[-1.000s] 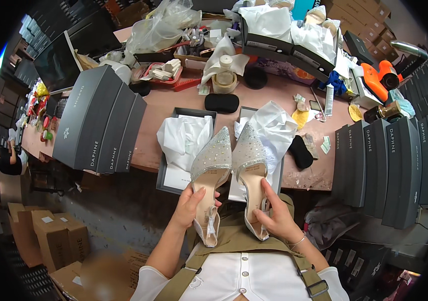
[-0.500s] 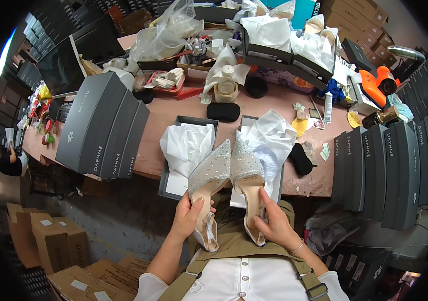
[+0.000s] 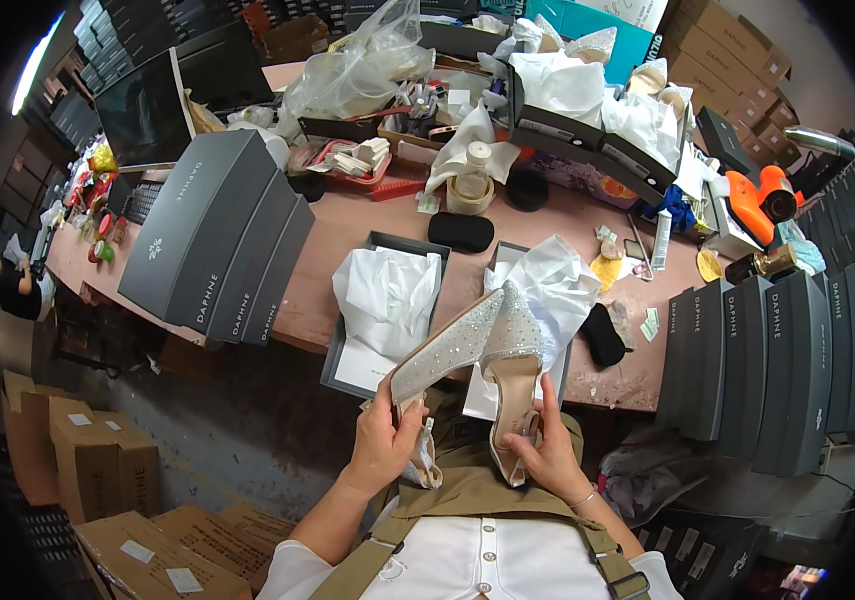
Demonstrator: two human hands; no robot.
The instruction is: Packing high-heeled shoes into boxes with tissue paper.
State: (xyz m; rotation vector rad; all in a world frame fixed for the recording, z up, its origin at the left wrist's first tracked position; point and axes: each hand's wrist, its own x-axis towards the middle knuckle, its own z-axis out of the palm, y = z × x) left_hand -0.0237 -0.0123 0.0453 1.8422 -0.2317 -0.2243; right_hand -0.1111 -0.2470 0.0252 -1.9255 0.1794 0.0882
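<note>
Two pointed, glittering silver slingback shoes are held up above my lap, their toes aimed away from me. My left hand (image 3: 385, 440) is closed around the left shoe (image 3: 444, 345), which is tilted on its side so its sparkling outer face shows. In my right hand (image 3: 550, 455) is the right shoe (image 3: 514, 375), insole up, my thumb across its heel end. The two toes overlap or touch near their tips. Behind them lie two dark shoeboxes: the left box (image 3: 434, 262) holds white tissue paper (image 3: 384, 295), and the right box (image 3: 503, 256) holds crumpled tissue (image 3: 552, 280).
Grey shoeboxes stand in rows at the left (image 3: 197, 240) and the right (image 3: 792, 370) of the pink table (image 3: 332, 225). Two black oval cases (image 3: 461, 233) lie near the boxes. Farther back are open boxes of shoes (image 3: 557, 125) and an orange tool (image 3: 759, 205). Cardboard cartons (image 3: 162, 550) sit at lower left.
My left hand has rolled the left shoe from insole-up onto its side, swinging its toe right toward the other shoe. The right shoe is still insole-up. The view has shifted slightly.
</note>
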